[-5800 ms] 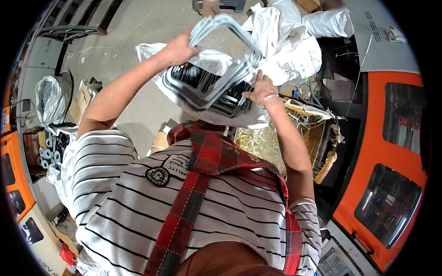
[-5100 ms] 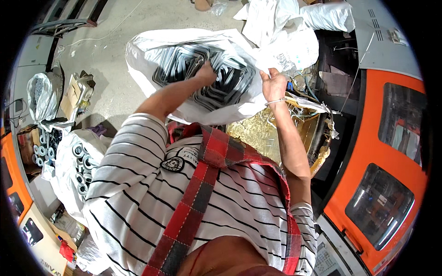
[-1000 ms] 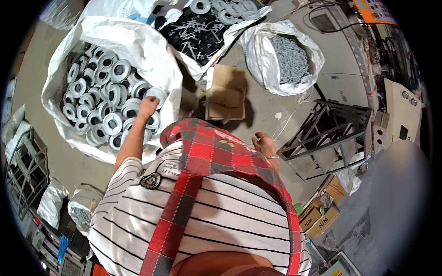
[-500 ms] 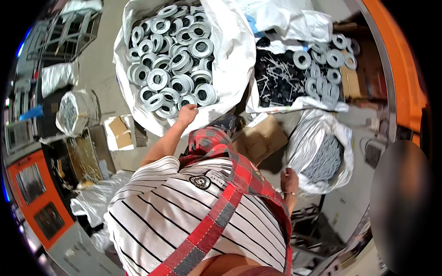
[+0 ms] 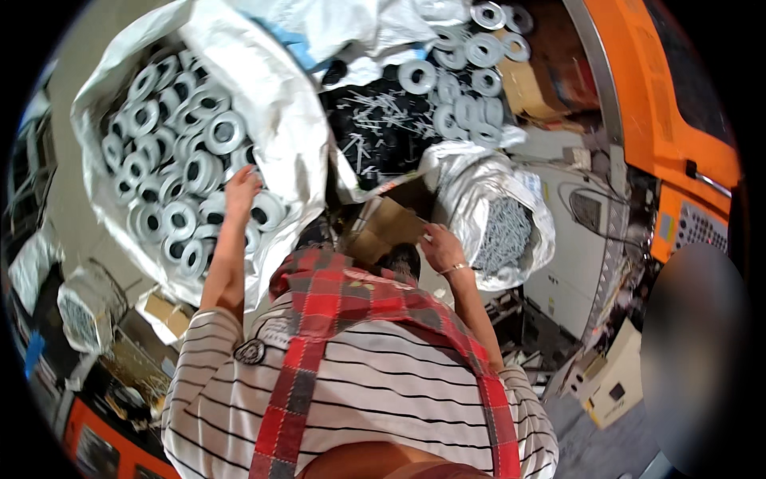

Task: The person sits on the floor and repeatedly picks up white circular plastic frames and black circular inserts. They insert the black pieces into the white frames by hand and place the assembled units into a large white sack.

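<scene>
My left hand [image 5: 241, 191] reaches over a large white woven sack [image 5: 307, 152] heaped with grey plastic rings [image 5: 226, 132] that have dark centres. Its fingers are bent together at the right side of the heap; a small pale bit shows at their tips, too small to name. My right hand [image 5: 443, 249], with a bracelet at the wrist, hangs over the edge of an open cardboard box [image 5: 387, 227]. Its fingers are loosely bent and apart, with nothing seen in them. Right of it stands a white sack [image 5: 459, 184] full of small grey parts [image 5: 504, 235].
Beyond the box lies a pile of black pieces and thin pale sticks [image 5: 375, 120], with more grey rings [image 5: 467, 112] beside it. An orange machine [image 5: 638, 80] and a pale cabinet [image 5: 570, 263] bound the right side. A smaller sack [image 5: 86, 311] stands at left.
My view and body have turned right, so the ring sack sits further left. My left hand has moved from the sack's near edge in over the rings; my right hand has come forward to the box.
</scene>
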The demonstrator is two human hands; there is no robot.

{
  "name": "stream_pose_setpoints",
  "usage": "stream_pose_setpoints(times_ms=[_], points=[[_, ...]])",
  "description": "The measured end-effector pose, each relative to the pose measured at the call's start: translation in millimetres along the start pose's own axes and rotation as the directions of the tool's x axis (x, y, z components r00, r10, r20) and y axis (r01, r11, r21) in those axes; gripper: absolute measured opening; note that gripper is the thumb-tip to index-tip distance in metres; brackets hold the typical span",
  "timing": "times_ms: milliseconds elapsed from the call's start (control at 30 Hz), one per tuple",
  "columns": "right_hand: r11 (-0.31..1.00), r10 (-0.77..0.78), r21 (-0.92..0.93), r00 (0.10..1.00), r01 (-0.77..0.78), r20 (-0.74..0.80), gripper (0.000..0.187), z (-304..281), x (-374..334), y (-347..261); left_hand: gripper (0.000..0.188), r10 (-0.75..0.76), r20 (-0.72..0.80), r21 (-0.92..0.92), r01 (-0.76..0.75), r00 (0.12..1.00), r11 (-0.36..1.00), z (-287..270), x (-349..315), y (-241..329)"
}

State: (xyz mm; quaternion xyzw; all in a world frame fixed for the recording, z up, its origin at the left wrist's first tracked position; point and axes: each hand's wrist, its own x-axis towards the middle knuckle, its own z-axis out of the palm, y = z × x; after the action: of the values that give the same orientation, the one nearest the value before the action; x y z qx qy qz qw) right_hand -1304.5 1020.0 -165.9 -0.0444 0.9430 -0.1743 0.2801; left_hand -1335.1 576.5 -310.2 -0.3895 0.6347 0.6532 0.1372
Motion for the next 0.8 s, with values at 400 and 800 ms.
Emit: stream_pose_setpoints(times_ms=[400, 800], points=[[0.99, -0.139, 0.013, 0.941, 0.142, 0.309, 0.023, 0.8, 109.2, 44.8, 0.044, -0.123, -0.081, -0.005, 0.123, 0.989, 0.992, 90.4, 12.1, 7.6], [0.839, -0.493, -0.094, 0.821, 0.536, 0.288, 0.04, 190.3, 342.8, 199.7, 0.034, 0.577, 0.03, 0.255, -0.565, 0.816, 0.785, 302.7, 136.3, -114.0]])
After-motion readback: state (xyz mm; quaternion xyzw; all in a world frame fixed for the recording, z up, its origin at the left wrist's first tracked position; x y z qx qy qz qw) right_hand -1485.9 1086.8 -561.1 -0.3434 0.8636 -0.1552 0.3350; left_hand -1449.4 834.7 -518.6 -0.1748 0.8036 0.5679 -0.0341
